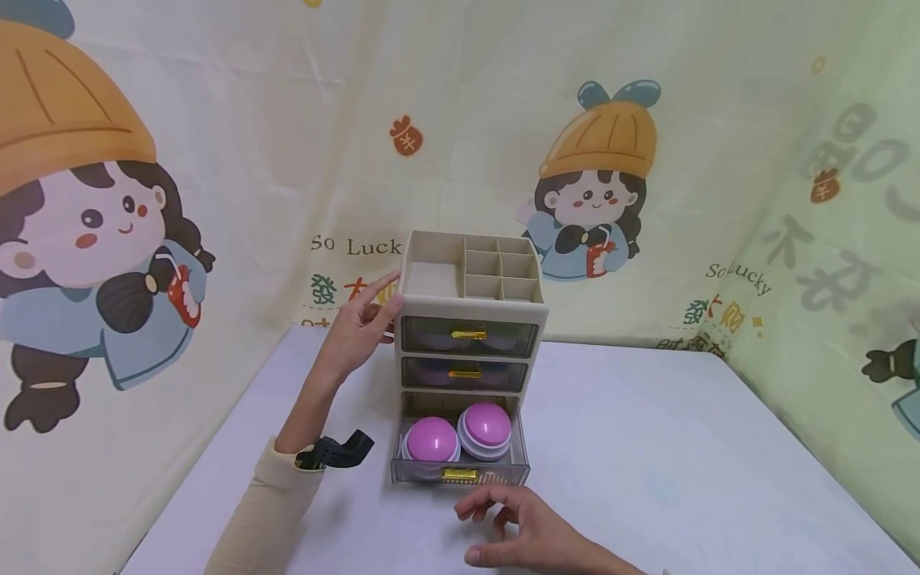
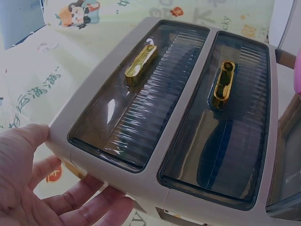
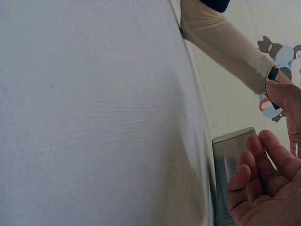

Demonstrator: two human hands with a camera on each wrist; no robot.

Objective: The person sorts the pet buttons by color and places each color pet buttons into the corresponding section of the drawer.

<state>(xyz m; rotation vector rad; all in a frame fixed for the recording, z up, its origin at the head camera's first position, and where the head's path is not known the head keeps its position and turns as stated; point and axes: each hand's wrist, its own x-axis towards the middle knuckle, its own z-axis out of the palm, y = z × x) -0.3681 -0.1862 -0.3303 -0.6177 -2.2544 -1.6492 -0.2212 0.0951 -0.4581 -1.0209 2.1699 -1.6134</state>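
A beige desktop drawer organizer [image 1: 470, 310] stands on the table with two smoky drawers closed and the bottom drawer [image 1: 402, 473] pulled out. Inside that drawer sit two round jars with pink lids, a left jar [image 1: 431, 439] and a right jar [image 1: 487, 424]. My left hand [image 1: 354, 334] rests against the organizer's left side near the top, thumb at the front edge and fingers extended along the side, as the left wrist view shows. In front of the open drawer, my right hand [image 1: 528, 527] hovers with loosely bent fingers and holds nothing, its fingertips close to the drawer front.
The organizer's top has a wide compartment [image 1: 434, 279] and several small ones. A gold handle [image 1: 460, 474] is on the open drawer's front. Around the white table [image 1: 647, 447] hangs a printed cloth [image 1: 467, 80] with cartoon figures.
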